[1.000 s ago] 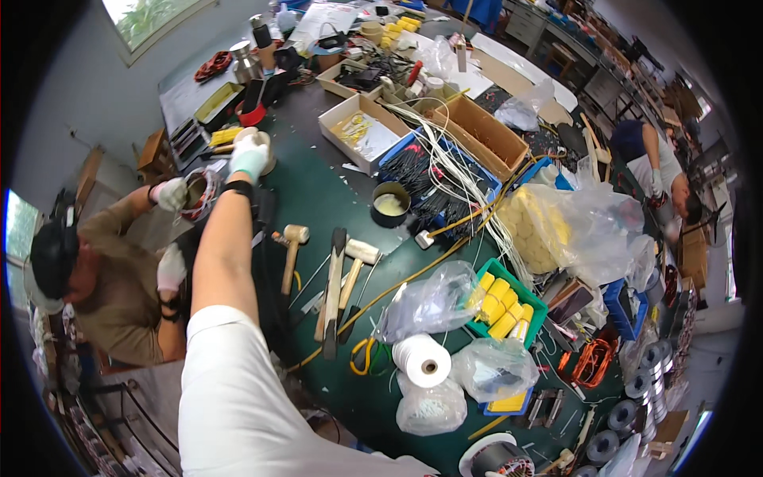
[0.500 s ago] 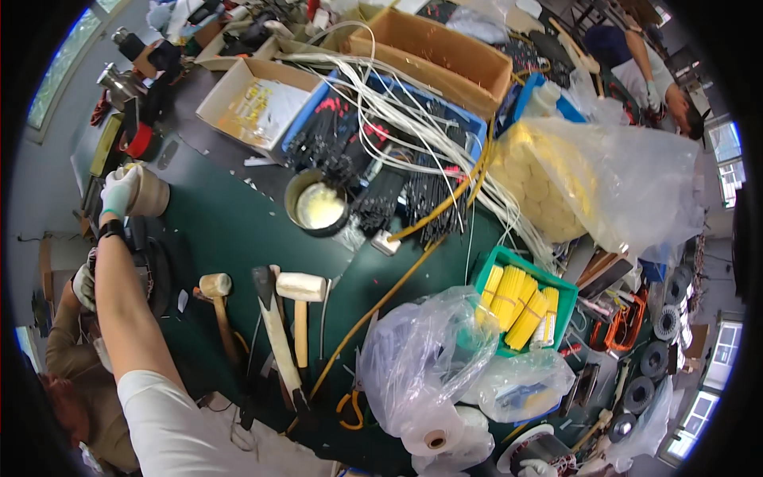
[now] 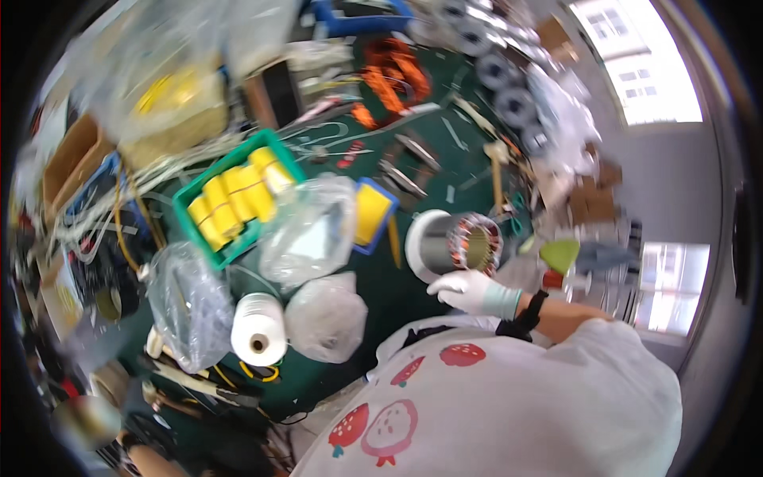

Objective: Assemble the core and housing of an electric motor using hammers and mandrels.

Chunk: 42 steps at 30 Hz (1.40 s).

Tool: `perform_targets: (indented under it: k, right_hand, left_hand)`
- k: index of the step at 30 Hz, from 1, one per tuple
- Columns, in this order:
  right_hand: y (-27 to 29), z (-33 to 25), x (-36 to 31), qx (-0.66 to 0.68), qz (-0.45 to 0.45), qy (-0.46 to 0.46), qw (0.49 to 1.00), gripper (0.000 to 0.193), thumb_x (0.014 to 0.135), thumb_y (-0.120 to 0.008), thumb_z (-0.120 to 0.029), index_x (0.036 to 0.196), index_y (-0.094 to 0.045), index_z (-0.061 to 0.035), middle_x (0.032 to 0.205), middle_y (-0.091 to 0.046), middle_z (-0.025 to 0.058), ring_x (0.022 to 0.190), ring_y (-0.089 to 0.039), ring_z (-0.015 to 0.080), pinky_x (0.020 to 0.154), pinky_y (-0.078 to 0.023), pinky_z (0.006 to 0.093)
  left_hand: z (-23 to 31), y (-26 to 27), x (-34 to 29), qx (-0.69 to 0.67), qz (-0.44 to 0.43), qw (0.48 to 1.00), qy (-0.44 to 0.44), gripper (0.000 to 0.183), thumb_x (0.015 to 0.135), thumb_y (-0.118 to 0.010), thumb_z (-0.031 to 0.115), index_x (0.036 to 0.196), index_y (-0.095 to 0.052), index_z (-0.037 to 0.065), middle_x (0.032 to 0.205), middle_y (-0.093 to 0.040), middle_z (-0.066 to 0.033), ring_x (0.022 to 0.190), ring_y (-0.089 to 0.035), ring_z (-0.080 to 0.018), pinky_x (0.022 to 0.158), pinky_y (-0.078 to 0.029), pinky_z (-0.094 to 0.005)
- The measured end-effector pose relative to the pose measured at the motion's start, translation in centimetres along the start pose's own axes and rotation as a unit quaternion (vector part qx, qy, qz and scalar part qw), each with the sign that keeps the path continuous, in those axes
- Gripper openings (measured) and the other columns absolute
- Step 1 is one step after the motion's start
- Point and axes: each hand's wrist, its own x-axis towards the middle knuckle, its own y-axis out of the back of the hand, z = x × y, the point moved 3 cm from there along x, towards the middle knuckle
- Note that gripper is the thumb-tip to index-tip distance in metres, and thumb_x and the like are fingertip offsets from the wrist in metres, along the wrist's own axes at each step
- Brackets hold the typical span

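My right hand (image 3: 475, 292), in a white glove with a teal cuff, is at the near edge of a motor stator (image 3: 449, 242) lying on its side. The stator has a grey cylindrical body, a white round end on the left and copper and red windings on the right. The hand's fingers point left, loosely extended; whether they touch the stator is unclear. At the lower left, my left forearm (image 3: 155, 461) with a dark wristband reaches to a smeared round shape (image 3: 87, 421). Motion blur hides the left hand's fingers and any grip.
A green bin (image 3: 242, 203) of yellow bundles, plastic bags (image 3: 187, 306), a white roll (image 3: 259, 330) and a blue tray (image 3: 373, 215) stand left of the stator. A hammer (image 3: 497, 175), green-handled scissors (image 3: 517, 215) and orange wire coils (image 3: 395, 75) lie beyond.
The view has swung right, bringing the stator and my right hand toward the middle. My left hand, earlier around a beige round part, is now at the lower left and blurred.
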Motion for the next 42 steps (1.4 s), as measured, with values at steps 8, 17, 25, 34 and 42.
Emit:
perform_targets:
  k: [8,17,25,34,42]
  right_hand:
    - [-0.9,13.6,-14.5,0.224,0.206,-0.115,0.946,0.026,0.097,-0.06,-0.011,0.119,-0.074,-0.0071,0.096,-0.075,0.0088,0.084,-0.07,0.0149,0.079,-0.057,0.0285]
    - [-0.7,23.7,-13.3,0.395,0.215,-0.019,0.893,0.027,0.102,-0.053,-0.009,0.121,-0.07,-0.0015,0.093,-0.071,0.0057,0.078,-0.064,0.012,0.075,-0.054,0.0268]
    - [5.0,31.9,-13.7,0.128,0.156,0.155,0.967,0.025,0.1,-0.056,-0.016,0.118,-0.071,-0.0072,0.094,-0.073,0.0135,0.079,-0.069,0.0287,0.074,-0.056,0.0385]
    - [11.2,41.7,-7.5,0.422,0.14,0.064,0.893,0.028,0.101,-0.055,-0.009,0.126,-0.067,-0.005,0.091,-0.066,0.0017,0.076,-0.058,0.0087,0.066,-0.047,0.0235]
    - [28.0,52.3,1.7,-0.112,0.572,-0.1,0.806,0.047,0.083,-0.066,-0.021,0.129,-0.064,-0.0106,0.122,-0.066,0.0156,0.113,-0.063,0.0381,0.098,-0.051,0.0515]
  left_hand:
    - [37.3,1.1,-23.1,0.136,0.139,0.926,-0.323,0.061,0.097,-0.073,0.034,0.142,-0.056,-0.005,0.142,-0.06,-0.0226,0.128,-0.058,-0.0346,0.112,-0.043,-0.0417]
    - [61.9,-13.4,-61.6,-0.134,-0.208,0.84,-0.482,0.081,0.064,-0.078,0.015,0.14,-0.054,0.0,0.131,-0.06,-0.0172,0.122,-0.06,-0.0339,0.108,-0.046,-0.045]
    - [68.0,-28.7,-75.1,-0.026,-0.225,0.782,-0.581,0.075,0.067,-0.09,0.024,0.134,-0.06,0.007,0.123,-0.06,-0.0162,0.114,-0.059,-0.037,0.1,-0.05,-0.0463]
    - [67.2,-35.8,-78.8,0.079,-0.218,0.834,-0.5,0.081,0.068,-0.088,0.022,0.141,-0.055,0.009,0.137,-0.056,-0.0167,0.124,-0.054,-0.0402,0.106,-0.045,-0.0486]
    - [57.3,-39.7,-78.6,-0.336,-0.257,0.893,-0.155,0.121,0.057,-0.099,0.01,0.158,-0.032,0.001,0.154,-0.044,-0.0121,0.141,-0.047,-0.0261,0.12,-0.039,-0.0417]
